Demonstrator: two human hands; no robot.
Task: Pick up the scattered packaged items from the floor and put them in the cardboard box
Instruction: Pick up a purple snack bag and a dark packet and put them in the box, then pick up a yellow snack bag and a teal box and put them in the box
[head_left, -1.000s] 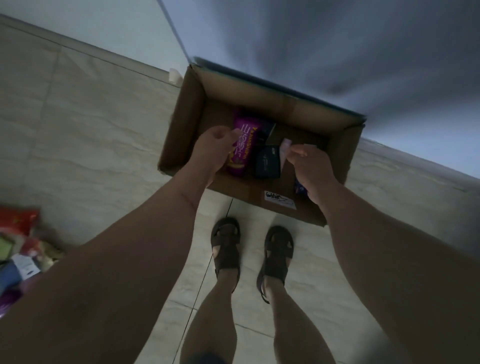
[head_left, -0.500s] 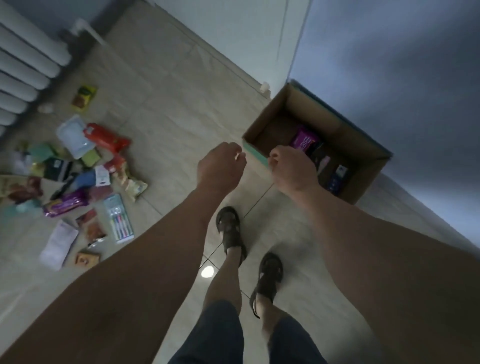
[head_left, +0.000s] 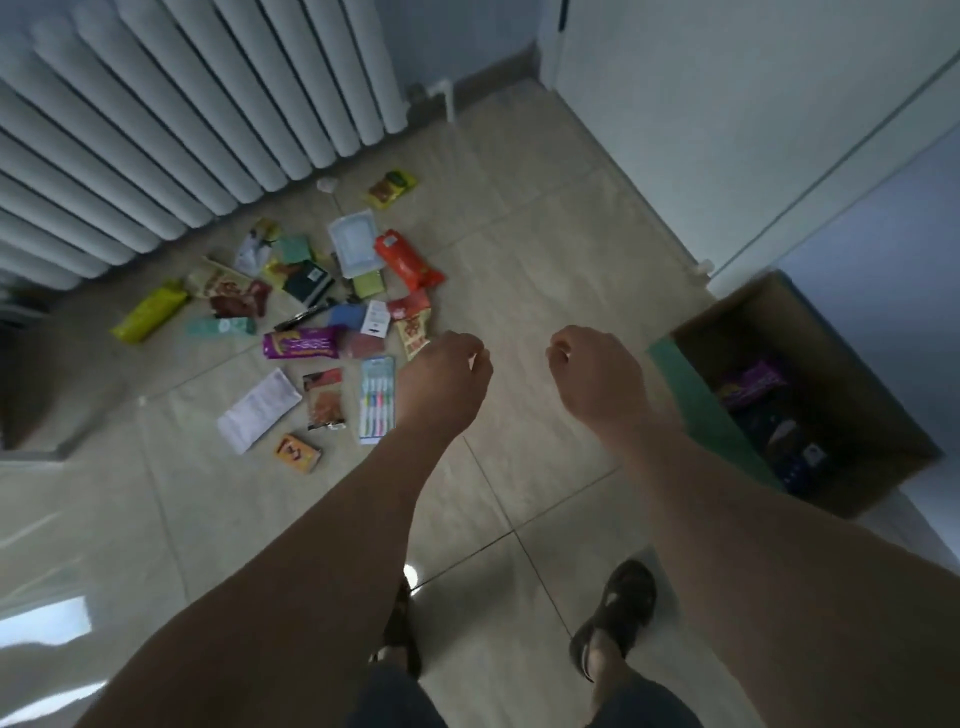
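Glossy beige tiled floor (head_left: 519, 291), grout lines visible. Scattered packaged items (head_left: 332, 332) lie in one loose heap near a white ribbed column radiator (head_left: 171, 135): crinkly foil pouches, flat cartons, one clear plastic tray (head_left: 356, 244), one blister pack of toothbrushes (head_left: 377, 400), one glossy purple wrapper (head_left: 301, 345). Open brown cardboard box (head_left: 862, 364) on the floor at right, well apart from the heap, packets inside. Left hand (head_left: 441, 384) and right hand (head_left: 597, 384) hang above the floor, fingers loosely curled, holding nothing.
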